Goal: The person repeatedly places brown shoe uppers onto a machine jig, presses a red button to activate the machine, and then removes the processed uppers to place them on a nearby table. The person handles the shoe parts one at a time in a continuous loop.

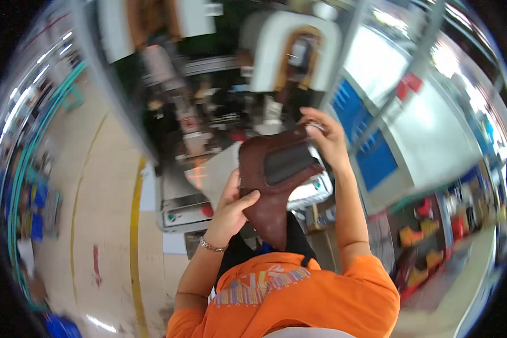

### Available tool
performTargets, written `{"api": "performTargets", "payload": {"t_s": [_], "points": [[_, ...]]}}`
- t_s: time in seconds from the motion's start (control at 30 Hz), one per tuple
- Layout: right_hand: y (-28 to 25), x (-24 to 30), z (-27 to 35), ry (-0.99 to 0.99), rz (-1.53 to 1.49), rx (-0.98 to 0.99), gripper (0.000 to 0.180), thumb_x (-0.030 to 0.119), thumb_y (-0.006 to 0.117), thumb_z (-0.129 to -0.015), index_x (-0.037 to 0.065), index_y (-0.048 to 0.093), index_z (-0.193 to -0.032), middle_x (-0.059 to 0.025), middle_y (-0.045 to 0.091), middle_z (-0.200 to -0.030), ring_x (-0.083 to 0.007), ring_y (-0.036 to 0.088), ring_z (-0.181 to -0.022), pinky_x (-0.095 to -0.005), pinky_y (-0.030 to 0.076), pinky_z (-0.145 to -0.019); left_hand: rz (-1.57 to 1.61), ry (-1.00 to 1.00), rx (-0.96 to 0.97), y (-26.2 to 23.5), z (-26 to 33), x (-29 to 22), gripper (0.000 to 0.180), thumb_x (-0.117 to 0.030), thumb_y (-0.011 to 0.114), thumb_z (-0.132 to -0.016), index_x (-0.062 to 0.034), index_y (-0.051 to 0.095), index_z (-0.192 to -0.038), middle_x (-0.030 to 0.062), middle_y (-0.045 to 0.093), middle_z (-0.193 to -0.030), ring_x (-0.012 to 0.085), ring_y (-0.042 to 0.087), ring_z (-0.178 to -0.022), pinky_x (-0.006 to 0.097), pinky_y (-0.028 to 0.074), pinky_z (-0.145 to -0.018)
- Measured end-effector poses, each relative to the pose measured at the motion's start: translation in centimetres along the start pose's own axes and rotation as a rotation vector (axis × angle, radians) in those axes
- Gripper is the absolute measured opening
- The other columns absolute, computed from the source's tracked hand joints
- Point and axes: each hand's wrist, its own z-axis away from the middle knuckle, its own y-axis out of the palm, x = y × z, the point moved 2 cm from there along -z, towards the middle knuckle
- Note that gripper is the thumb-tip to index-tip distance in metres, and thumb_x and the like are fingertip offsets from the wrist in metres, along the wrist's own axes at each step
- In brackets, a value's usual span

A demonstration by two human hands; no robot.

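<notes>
A dark brown leather boot upper [273, 211] with a black panel set into its side is held up in front of my body. My left hand [231, 208] grips its left edge, with the thumb lying over the leather. At the upper right corner, my right hand [327, 138] pinches the boot upper between thumb and fingers. Just behind it stands a machine, whose pale front plate [217, 174] carries glowing orange light lines. The boot upper covers part of the machine's front.
White curved machine housings [267, 50] rise ahead. A green button [170, 217] sits on the machine's lower left front. To the right are a white cabinet with blue panels [377, 160] and a rack with yellow-orange pieces [411, 235]. A yellow line [134, 242] marks the floor at left.
</notes>
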Motion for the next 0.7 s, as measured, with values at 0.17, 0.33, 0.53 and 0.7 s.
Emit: {"api": "performTargets", "payload": {"t_s": [0.17,0.33,0.53,0.7], "points": [[-7.3,2.4,12.2,0.133,0.559,0.061,0.065,0.034,0.061,-0.078,0.004,0.035,-0.129,-0.015,0.038,-0.129,-0.0256,0.034,-0.122,-0.0377,0.027,-0.099,0.004,-0.288,-0.109,1.2,-3.0,8.1,0.047,0.003,0.054,-0.079,-0.0035,0.037,-0.121,0.0097,0.048,-0.116,0.0188,0.05,-0.103,0.033,0.041,-0.09],[-5.1,7.8,24.1,0.673,0.366,0.285,0.095,0.038,0.068,-0.071,0.006,0.009,-0.137,-0.0251,0.011,-0.14,-0.0388,0.026,-0.125,-0.0408,0.029,-0.099,0.221,-0.764,-0.106,1.5,-4.9,20.2,0.042,0.004,0.048,-0.079,-0.0032,0.04,-0.12,0.0112,0.049,-0.117,0.0244,0.049,-0.107,0.037,0.04,-0.092],[-11.3,5.7,30.1,0.747,0.717,-0.395,0.032,-0.004,0.052,-0.069,0.002,0.059,-0.099,-0.0165,0.063,-0.089,-0.0293,0.062,-0.082,-0.0325,0.049,-0.074,0.321,-1.216,0.0,8.1,-3.5,28.2,0.026,-0.008,0.048,-0.085,-0.0023,0.047,-0.11,0.0117,0.053,-0.107,0.0246,0.048,-0.104,0.045,0.037,-0.095],[-22.3,2.5,35.2,0.878,0.835,-0.514,0.03,0.003,0.05,-0.063,0.0,0.063,-0.09,-0.0216,0.061,-0.081,-0.0324,0.061,-0.079,-0.0375,0.047,-0.073,0.172,-1.433,0.067,8.1,-1.2,28.8,0.043,-0.012,0.048,-0.086,-0.006,0.029,-0.124,0.0104,0.044,-0.113,0.0254,0.045,-0.11,0.049,0.039,-0.092]]}}
